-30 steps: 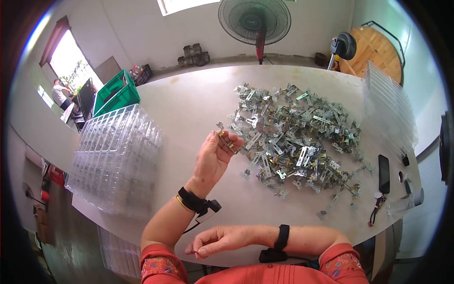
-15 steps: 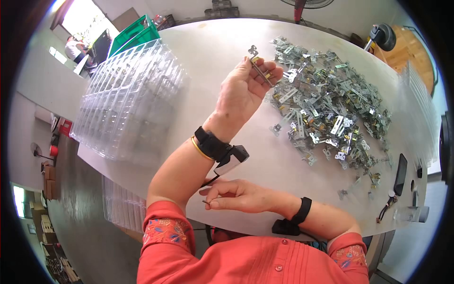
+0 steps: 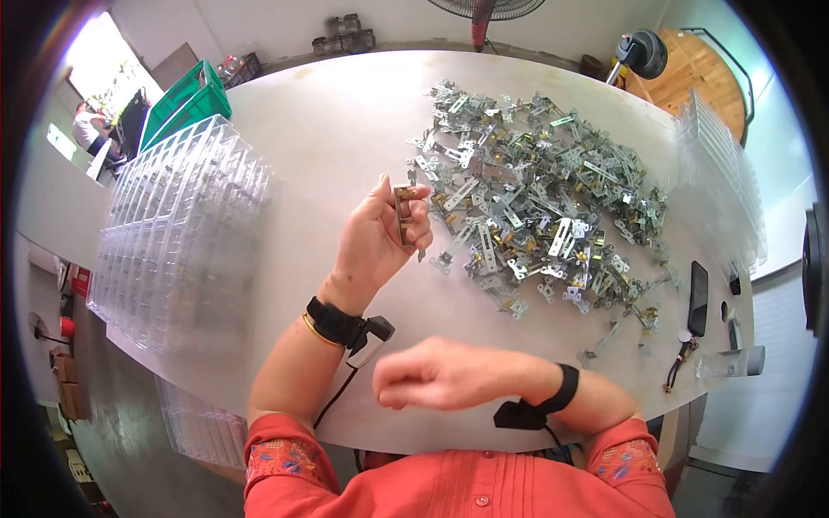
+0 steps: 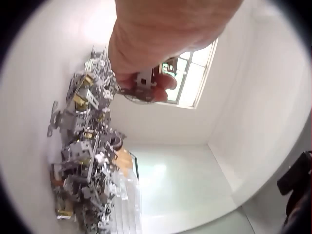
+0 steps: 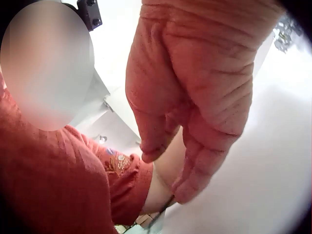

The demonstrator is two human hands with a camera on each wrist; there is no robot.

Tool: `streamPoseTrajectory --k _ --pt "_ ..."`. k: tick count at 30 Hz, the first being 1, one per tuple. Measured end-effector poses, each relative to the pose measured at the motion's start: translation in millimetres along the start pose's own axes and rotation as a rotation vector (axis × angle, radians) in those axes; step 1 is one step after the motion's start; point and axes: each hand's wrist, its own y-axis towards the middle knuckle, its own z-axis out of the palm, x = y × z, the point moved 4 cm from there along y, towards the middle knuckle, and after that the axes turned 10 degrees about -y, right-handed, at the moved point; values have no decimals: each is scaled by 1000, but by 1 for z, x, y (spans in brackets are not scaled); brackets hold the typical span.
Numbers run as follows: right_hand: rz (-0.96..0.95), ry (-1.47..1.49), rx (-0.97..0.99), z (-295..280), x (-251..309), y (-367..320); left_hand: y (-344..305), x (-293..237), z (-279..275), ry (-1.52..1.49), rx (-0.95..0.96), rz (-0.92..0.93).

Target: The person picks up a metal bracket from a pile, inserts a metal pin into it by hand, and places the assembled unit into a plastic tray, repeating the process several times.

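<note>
The left hand [image 3: 367, 242] is raised over the table, palm up, its curled fingers gripping a metal bracket [image 3: 402, 216] with brass-coloured parts. In the left wrist view, part of that bracket [image 4: 145, 79] shows at the fingertips. A large heap of similar brackets [image 3: 535, 198] lies just right of this hand. Nearer the body, the right hand [image 3: 440, 375] hangs over the table, blurred. The right wrist view shows its fingers loosely bent and the thumb apart from them, with nothing visibly held; a thin dark line passes by one fingertip.
Stacked clear plastic trays [image 3: 173, 242] stand at the left, with a green crate [image 3: 186, 104] behind. More clear trays [image 3: 721, 181] are at the right, near a phone [image 3: 699, 298] and a clear bottle [image 3: 730, 363]. A black cable [image 3: 337, 397] trails from the left wrist camera.
The bracket in the left hand has turned from slanted to nearly upright. The right hand has moved away from beside the left forearm, rightward. The head view has shifted.
</note>
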Motion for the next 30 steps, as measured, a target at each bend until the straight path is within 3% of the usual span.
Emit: streamPoseTrajectory --k 1,2,4,7,13,30 --pt "-37 112 -162 -12 2 -4 -1 1 -1 -6 -1 -3" --pt "-32 113 -165 -22 6 -9 -1 2 0 -26 42 -29" --pt "71 69 -523 -59 22 -21 -1 4 -1 -46 89 -52" --pt "86 27 -814 -90 23 -33 -3 4 -11 59 21 -44" --pt "148 -23 -944 -103 11 -44 -10 11 -7 297 122 -118" --pt "248 -180 -971 -106 10 -49 -15 19 2 377 144 -156"
